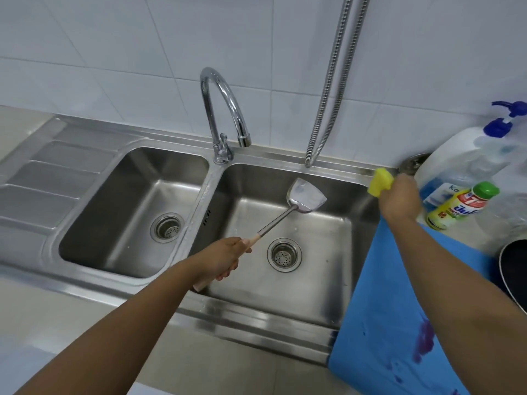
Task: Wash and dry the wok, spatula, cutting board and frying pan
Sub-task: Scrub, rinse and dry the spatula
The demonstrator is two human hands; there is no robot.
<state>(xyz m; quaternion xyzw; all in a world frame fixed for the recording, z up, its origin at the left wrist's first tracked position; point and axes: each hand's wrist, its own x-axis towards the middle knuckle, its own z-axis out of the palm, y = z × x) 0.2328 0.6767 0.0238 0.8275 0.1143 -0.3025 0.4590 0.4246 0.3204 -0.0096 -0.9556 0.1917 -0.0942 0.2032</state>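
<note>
My left hand grips the wooden handle of a metal spatula, whose blade hangs over the right basin of the steel sink with a little foam on it. My right hand holds a yellow sponge above the sink's far right corner. A blue cutting board with purple stains lies on the counter at the right, partly over the sink rim and under my right forearm. At the right edge a dark pan is partly in view.
A chrome tap stands between the two basins with no water running. A metal hose hangs from above. Detergent bottles stand at the right: a large pump bottle and a small green-capped one. A draining board lies at the left.
</note>
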